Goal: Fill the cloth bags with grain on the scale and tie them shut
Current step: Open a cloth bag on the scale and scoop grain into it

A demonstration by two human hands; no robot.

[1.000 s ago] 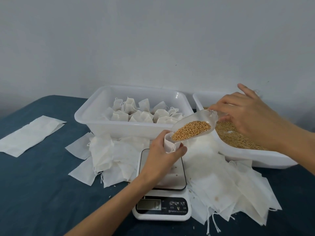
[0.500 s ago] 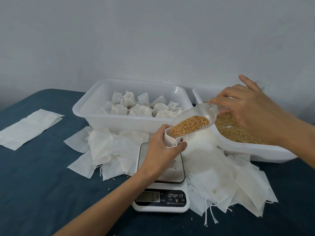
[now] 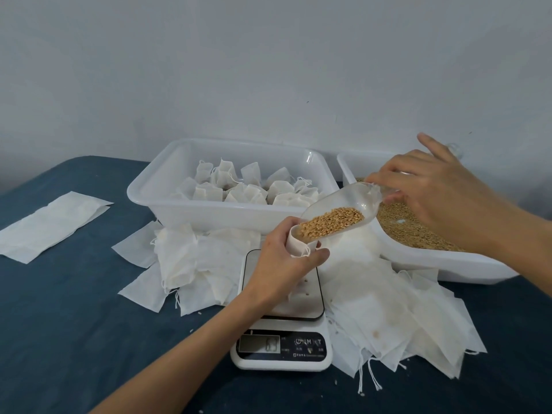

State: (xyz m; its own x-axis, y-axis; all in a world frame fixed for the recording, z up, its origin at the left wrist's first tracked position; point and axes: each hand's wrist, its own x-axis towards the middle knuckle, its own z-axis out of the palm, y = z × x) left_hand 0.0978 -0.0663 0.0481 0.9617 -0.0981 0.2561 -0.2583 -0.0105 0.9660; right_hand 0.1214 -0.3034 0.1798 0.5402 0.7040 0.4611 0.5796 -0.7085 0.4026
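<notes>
Left hand [image 3: 286, 258] gripping bag [image 3: 298, 245], right hand [image 3: 442, 198] holding scoop [image 3: 343, 210], handle hidden

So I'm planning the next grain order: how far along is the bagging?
Done: a batch of tied bags sits in the left tub. In hand: the left hand holds one bag open over the scale while the right hand tips a scoop of grain into it. Left: piles of empty bags around the scale, and grain remains in the right tub.
</notes>
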